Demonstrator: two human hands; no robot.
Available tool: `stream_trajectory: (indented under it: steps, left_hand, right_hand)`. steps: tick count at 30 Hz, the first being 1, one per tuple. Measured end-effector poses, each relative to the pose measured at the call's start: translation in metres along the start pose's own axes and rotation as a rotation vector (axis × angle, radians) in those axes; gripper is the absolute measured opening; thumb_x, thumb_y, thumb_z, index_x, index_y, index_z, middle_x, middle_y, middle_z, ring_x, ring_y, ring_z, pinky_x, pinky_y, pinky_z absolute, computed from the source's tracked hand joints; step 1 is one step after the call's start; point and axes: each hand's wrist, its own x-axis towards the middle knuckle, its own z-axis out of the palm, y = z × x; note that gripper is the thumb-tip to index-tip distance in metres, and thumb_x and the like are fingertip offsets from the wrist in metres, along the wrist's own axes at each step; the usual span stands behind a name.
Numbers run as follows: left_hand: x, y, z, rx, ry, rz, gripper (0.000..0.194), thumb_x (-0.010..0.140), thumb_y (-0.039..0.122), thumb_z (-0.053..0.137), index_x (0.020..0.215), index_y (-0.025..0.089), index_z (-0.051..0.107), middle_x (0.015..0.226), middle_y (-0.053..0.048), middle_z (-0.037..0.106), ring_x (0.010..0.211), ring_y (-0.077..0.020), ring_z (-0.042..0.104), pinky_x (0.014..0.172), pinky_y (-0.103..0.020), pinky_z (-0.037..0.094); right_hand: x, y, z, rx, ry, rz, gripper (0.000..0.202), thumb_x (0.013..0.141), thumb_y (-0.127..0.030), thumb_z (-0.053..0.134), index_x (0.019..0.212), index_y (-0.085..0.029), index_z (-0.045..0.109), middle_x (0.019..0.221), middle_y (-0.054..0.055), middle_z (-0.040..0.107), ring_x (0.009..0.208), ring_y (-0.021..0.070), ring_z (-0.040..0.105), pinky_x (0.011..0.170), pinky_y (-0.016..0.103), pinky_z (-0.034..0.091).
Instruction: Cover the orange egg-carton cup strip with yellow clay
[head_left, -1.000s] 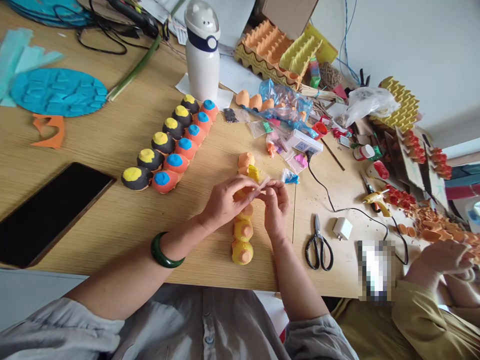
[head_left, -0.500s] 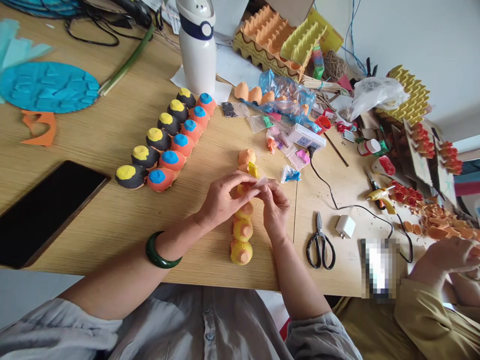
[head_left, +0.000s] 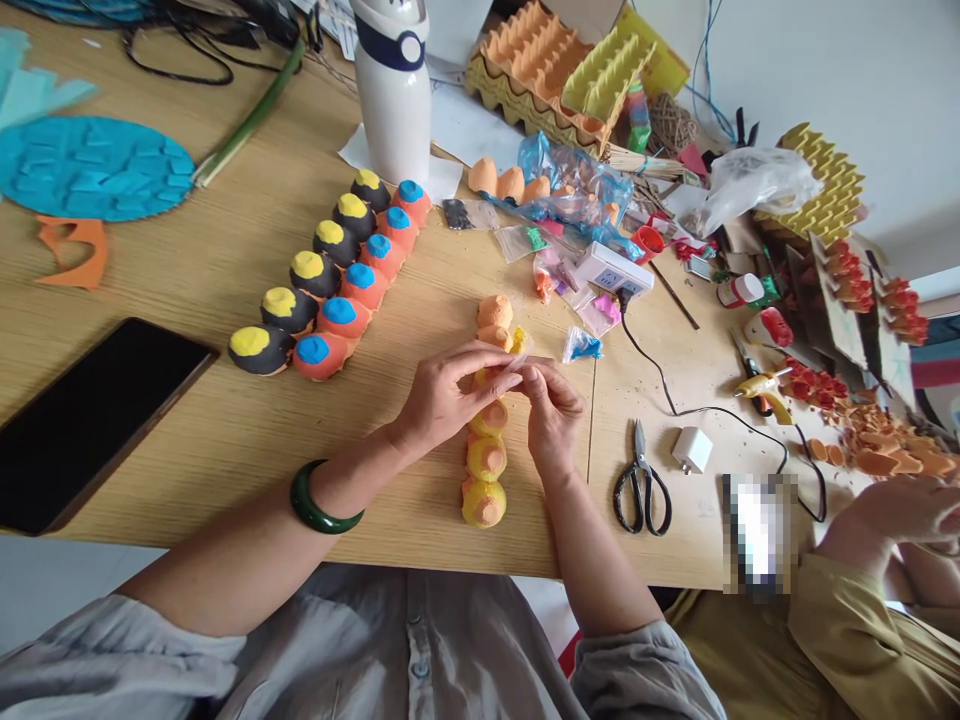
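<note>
Both of my hands meet over a strip of egg-carton cups [head_left: 486, 455] at the middle of the table. My left hand [head_left: 446, 395] and my right hand [head_left: 551, 410] pinch the edge of a small clear plastic bag [head_left: 520, 341] with yellow clay in it. Yellow coats the strip's nearer cups, with bare orange tips, while the far cups are plain orange. My fingers and the bag hide part of the strip. To the left stand a row of black cups with yellow tops [head_left: 315, 272] and a row of red-orange cups with blue tops [head_left: 362, 285].
A phone [head_left: 97, 420] lies at left, near a blue oval craft piece [head_left: 97, 170]. Right of my hands are scissors [head_left: 641, 485], a white charger [head_left: 691, 450] and a power strip [head_left: 615, 270]. A white bottle [head_left: 394, 100] stands behind. Another person's hand [head_left: 892, 520] is at far right.
The yellow clay bag has shifted slightly right and down between my fingers, and its clear edge has turned. A little more of the strip's far cups shows.
</note>
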Motion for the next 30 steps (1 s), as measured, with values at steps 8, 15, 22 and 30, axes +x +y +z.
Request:
stream_trajectory:
  steps: [8,15,22,30]
  left_hand:
    - [-0.002,-0.003,0.0,0.038,-0.025,0.008,0.016,0.099,0.032,0.074,0.108,0.021,0.08,0.107,-0.004,0.084,0.099,-0.0172,0.079,0.091,-0.027,0.062]
    - [-0.003,-0.003,0.001,0.157,-0.005,0.129,0.015,0.102,0.03,0.07,0.109,0.019,0.079,0.105,-0.004,0.083,0.097,-0.0154,0.079,0.088,-0.024,0.061]
    - [-0.001,-0.002,-0.001,0.099,-0.041,0.092,0.014,0.1,0.026,0.072,0.109,0.02,0.079,0.106,-0.005,0.084,0.097,-0.0162,0.08,0.089,-0.025,0.062]
    - [-0.002,0.001,-0.002,0.241,-0.01,0.092,0.012,0.102,0.019,0.064,0.097,0.017,0.075,0.092,-0.003,0.081,0.082,-0.0135,0.076,0.078,-0.023,0.057]
  right_hand:
    - [0.0,0.0,0.0,0.053,-0.018,0.025,0.02,0.092,-0.049,0.079,0.09,-0.029,0.081,0.095,0.002,0.076,0.09,0.0201,0.072,0.081,0.036,0.065]
    - [0.002,-0.006,-0.002,0.084,-0.06,0.038,0.018,0.092,-0.044,0.081,0.088,-0.027,0.077,0.09,0.0,0.072,0.083,0.0163,0.07,0.074,0.03,0.064]
    - [0.003,-0.012,-0.003,0.033,-0.066,0.065,0.023,0.092,-0.046,0.079,0.088,-0.024,0.074,0.087,-0.001,0.07,0.068,0.0126,0.067,0.072,0.03,0.065]
    - [0.004,-0.015,-0.005,-0.048,-0.107,-0.021,0.019,0.097,-0.04,0.074,0.088,-0.024,0.071,0.093,0.001,0.069,0.077,0.013,0.068,0.072,0.028,0.064]
